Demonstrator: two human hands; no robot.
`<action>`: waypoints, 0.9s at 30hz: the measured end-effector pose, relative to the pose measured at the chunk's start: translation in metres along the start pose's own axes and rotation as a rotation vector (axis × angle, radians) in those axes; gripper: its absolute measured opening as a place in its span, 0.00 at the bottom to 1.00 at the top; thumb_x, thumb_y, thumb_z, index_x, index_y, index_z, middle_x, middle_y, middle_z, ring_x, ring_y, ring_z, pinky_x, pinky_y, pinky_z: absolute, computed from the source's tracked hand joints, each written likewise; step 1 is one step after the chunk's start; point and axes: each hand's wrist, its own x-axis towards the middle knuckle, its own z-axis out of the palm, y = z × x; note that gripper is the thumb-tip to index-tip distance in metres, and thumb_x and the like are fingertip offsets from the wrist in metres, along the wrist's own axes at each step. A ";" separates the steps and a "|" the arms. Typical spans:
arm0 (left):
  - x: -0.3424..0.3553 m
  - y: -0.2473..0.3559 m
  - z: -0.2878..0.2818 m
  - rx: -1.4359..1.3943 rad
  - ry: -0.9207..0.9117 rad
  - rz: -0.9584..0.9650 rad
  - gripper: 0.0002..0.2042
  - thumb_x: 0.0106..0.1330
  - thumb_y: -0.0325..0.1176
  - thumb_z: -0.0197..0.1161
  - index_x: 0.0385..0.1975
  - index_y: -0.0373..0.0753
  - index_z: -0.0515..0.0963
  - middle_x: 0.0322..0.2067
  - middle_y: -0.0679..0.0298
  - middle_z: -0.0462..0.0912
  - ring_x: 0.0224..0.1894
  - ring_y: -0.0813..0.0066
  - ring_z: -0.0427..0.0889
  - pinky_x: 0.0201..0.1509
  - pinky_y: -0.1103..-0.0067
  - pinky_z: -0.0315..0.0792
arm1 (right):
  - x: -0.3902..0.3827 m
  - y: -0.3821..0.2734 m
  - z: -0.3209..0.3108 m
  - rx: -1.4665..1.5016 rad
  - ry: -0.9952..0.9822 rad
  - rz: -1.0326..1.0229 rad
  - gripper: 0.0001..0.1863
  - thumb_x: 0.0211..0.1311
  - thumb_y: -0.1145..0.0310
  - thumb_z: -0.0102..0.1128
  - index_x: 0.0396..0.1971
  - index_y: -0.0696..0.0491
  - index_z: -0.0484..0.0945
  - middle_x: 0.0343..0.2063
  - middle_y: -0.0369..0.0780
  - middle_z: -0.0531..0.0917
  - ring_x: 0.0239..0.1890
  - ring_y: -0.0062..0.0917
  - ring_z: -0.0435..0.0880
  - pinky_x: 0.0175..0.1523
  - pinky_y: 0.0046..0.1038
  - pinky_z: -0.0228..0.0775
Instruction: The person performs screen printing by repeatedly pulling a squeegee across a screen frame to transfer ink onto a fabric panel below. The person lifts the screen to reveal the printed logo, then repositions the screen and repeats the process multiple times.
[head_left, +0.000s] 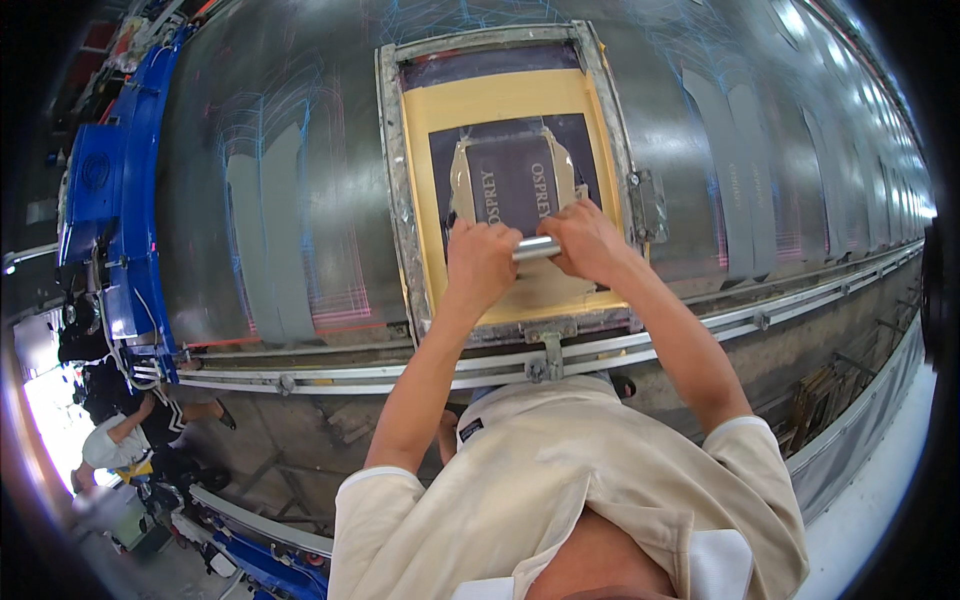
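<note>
A screen-printing frame (392, 130) with worn metal sides lies on the long dark table in front of me. Yellow tape (480, 97) borders its dark stencil area (505, 150), which carries light lettering. Streaks of greyish-beige ink (461, 185) run along both sides of that area. My left hand (482, 262) and my right hand (590, 243) are closed around a squeegee (537, 248), whose silvery bar shows between them. It lies crosswise over the near half of the screen. The squeegee's blade is hidden beneath my hands.
Grey cut pieces (280, 225) lie left of the frame, and more grey pieces (738, 180) lie to its right. Metal rails (700, 326) run along the table's near edge. A blue machine (130, 180) stands at the left. Another person (115, 435) is at the lower left.
</note>
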 end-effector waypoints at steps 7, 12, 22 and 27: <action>-0.029 0.027 -0.014 0.014 0.028 -0.022 0.15 0.45 0.28 0.74 0.36 0.45 0.85 0.36 0.68 0.85 0.42 0.66 0.82 0.51 0.68 0.68 | -0.027 0.068 -0.019 0.030 0.784 0.442 0.23 0.64 0.51 0.67 0.48 0.55 0.83 0.47 0.48 0.86 0.51 0.48 0.82 0.59 0.41 0.71; -0.031 0.027 -0.011 0.045 0.021 -0.015 0.16 0.44 0.28 0.73 0.36 0.45 0.84 0.36 0.68 0.85 0.43 0.66 0.82 0.54 0.68 0.68 | -0.034 0.141 0.010 0.268 0.654 0.807 0.20 0.69 0.51 0.61 0.39 0.55 0.82 0.38 0.49 0.86 0.41 0.46 0.84 0.49 0.41 0.72; -0.050 0.030 -0.050 0.034 0.042 -0.118 0.18 0.44 0.27 0.72 0.39 0.47 0.83 0.37 0.69 0.84 0.43 0.67 0.82 0.54 0.68 0.68 | -0.031 0.089 -0.018 0.446 0.725 0.709 0.18 0.69 0.55 0.63 0.35 0.57 0.81 0.28 0.44 0.84 0.31 0.33 0.81 0.41 0.35 0.72; -0.104 -0.046 -0.115 0.012 0.036 -0.165 0.11 0.47 0.30 0.74 0.33 0.47 0.85 0.32 0.70 0.87 0.39 0.65 0.84 0.47 0.67 0.70 | 0.022 -0.023 0.003 0.547 0.784 0.625 0.16 0.68 0.56 0.63 0.35 0.56 0.80 0.31 0.48 0.85 0.36 0.43 0.84 0.43 0.38 0.73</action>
